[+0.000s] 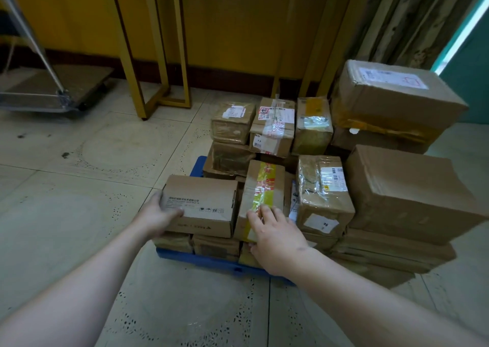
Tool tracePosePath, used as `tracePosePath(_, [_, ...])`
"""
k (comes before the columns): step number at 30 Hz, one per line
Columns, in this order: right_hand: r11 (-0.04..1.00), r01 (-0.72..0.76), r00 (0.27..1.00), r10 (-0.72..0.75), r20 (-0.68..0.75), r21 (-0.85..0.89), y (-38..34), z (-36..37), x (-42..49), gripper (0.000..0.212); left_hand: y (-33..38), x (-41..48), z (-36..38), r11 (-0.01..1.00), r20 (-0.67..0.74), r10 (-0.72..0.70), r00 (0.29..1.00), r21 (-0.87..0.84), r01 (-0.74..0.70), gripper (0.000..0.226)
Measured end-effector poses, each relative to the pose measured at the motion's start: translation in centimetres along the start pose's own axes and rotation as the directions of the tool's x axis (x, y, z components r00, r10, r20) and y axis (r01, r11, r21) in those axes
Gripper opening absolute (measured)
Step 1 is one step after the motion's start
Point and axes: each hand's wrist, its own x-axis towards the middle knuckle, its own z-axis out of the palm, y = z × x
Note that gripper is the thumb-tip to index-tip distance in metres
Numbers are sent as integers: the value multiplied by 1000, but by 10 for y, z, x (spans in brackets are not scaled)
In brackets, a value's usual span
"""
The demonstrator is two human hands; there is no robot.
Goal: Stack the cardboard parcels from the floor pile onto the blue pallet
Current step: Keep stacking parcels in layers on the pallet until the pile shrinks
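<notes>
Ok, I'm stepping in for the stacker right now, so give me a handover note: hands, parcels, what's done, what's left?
Left hand: grips the left end of the printed cardboard box, which sits on lower parcels at the stack's front-left.
Right hand: fingers laid flat on the yellow-taped parcel beside it.
Blue pallet: loaded at least two layers deep, with large boxes at the right.
Done: many parcels stacked.
Left: probably square up the printed box. The floor pile is out of view, so check it.
</notes>
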Motion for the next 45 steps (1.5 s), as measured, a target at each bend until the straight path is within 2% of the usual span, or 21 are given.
tracePosePath(3, [999,12,1000,-12,-10,50,-3,-13,-7,73,9,-3,-2,997,17,14,1000,71,-15,85])
tracePosePath(9, [996,17,990,-4,-140,90,-10,-67,-18,68,55,-16,-30,953,69,148,987,259,-161,85])
tracePosePath(13, [997,-16,972,33,-234,74,2,-113,-15,63,106,-23,-47,902,56,308,950,299,-310,80])
tracePosePath(16, [992,-77,970,97,-223,96,25,-138,2,64,138,-14,-51,878,56,381,923,291,-380,78])
tracePosePath(20, [983,-133,966,158,-204,127,63,-154,34,64,180,15,-33,886,52,340,939,317,-338,74])
tracePosePath(25, [972,-89,975,129,-180,216,93,-160,71,71,231,54,-3,897,41,242,969,370,-240,74])
tracePosePath(28, [992,-64,980,83,-180,110,102,-157,103,67,238,82,6,815,70,225,972,533,-227,91])
tracePosePath(31, [998,-63,982,63,-180,3,101,-149,134,67,230,113,16,707,110,275,955,650,-278,95])
tracePosePath(34, [993,-71,980,52,-190,-94,100,-139,155,67,211,141,27,749,159,291,943,576,-329,86])
tracePosePath(36, [990,-71,974,42,-221,-125,100,-133,162,60,201,152,26,855,191,302,934,379,-354,70])
tracePosePath(37, [988,-65,968,28,-249,-143,99,-131,162,55,194,158,28,897,158,321,934,265,-353,60])
tracePosePath(38, [984,-59,963,12,-270,-166,99,-129,162,51,189,162,29,878,128,376,918,268,-397,53])
tracePosePath(41, [977,-39,955,-25,-297,-209,98,-123,157,47,182,156,30,828,48,507,861,249,-502,52])
tracePosePath(45, [974,-9,939,-70,-338,-227,96,-118,150,40,178,140,22,704,70,595,801,436,-561,47])
